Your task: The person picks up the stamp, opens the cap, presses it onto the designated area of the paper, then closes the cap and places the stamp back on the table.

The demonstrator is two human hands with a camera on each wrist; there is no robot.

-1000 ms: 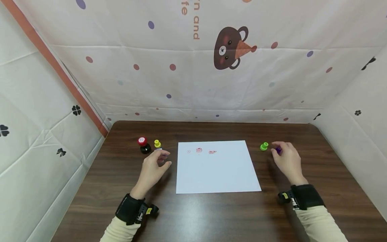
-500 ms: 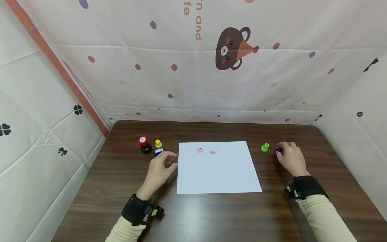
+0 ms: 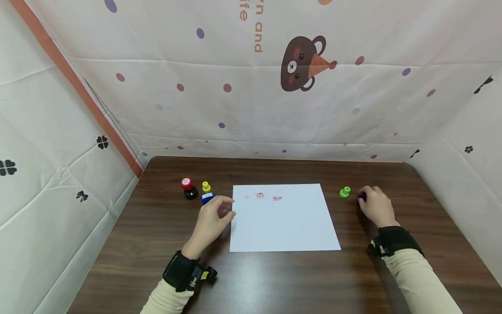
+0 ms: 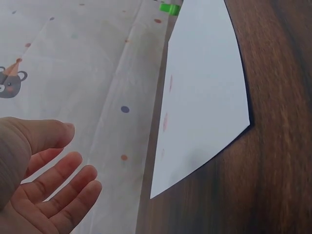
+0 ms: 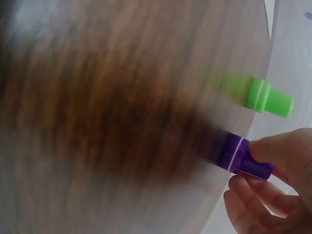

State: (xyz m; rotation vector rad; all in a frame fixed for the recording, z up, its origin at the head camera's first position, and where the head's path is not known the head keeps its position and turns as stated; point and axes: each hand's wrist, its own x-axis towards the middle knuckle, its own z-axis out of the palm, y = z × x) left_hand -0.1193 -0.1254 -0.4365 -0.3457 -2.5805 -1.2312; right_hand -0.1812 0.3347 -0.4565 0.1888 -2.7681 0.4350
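Observation:
My right hand (image 3: 377, 209) pinches the narrow grip of a small purple stamp (image 5: 236, 155) between thumb and fingers, low over the table's right side. Just left of it a bright green stamp (image 3: 344, 192) of the same shape stands upright. My left hand (image 3: 211, 221) hovers by the left edge of a white sheet of paper (image 3: 284, 226), fingers loosely bent and nothing in them, as the left wrist view (image 4: 58, 170) confirms. Several small red prints (image 3: 260, 196) run along the sheet's upper left part.
Beyond my left hand stand a stamp with a red top and black base (image 3: 189, 188), a yellow stamp (image 3: 206, 186) and a small blue object with a white label (image 3: 207, 198). A patterned cloth (image 3: 251, 109) hangs behind the brown table (image 3: 274, 283).
My left hand has moved right toward the sheet, uncovering the blue object. My right hand has shifted slightly right and stays on the purple stamp. The head view has drifted a little.

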